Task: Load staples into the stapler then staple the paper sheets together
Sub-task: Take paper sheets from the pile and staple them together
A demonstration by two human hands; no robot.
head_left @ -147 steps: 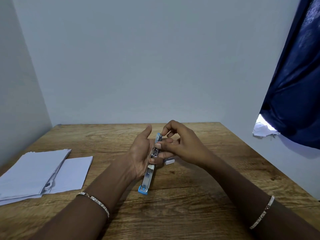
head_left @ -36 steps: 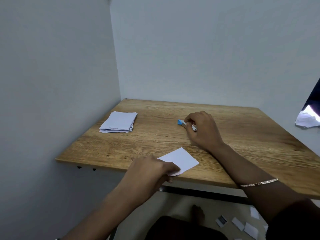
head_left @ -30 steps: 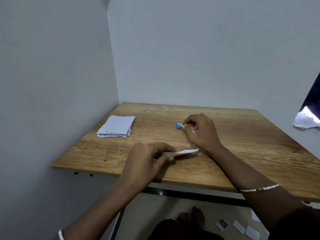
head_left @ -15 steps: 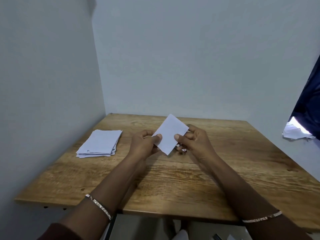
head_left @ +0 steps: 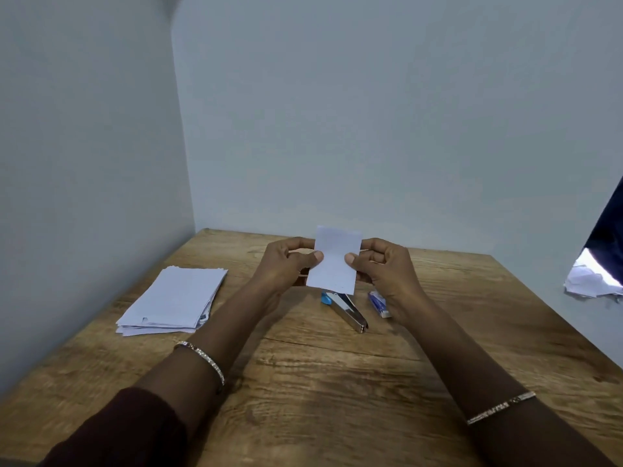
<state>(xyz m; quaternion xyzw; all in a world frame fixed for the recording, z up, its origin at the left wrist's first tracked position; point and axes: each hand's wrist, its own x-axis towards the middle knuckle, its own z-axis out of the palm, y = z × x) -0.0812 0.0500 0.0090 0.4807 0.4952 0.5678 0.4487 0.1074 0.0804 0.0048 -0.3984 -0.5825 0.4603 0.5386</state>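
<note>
A small set of white paper sheets (head_left: 335, 261) is held upright above the wooden table (head_left: 320, 382). My left hand (head_left: 286, 264) pinches its left edge and my right hand (head_left: 384, 267) pinches its right edge. Below the sheets, the silver stapler with a blue end (head_left: 347, 311) lies flat on the table, touched by neither hand; its far end is hidden behind the paper. A small blue and white staple box (head_left: 379, 303) lies just right of the stapler, near my right wrist.
A stack of white paper sheets (head_left: 175, 301) lies at the table's left side near the wall. Walls close off the left and the back. A dark blue curtain (head_left: 606, 230) and crumpled white paper (head_left: 590, 281) are at the right edge.
The stapler was put down on the table. My left hand picked up paper from the near edge and raised it; now both hands hold it upright and squared above the stapler.
</note>
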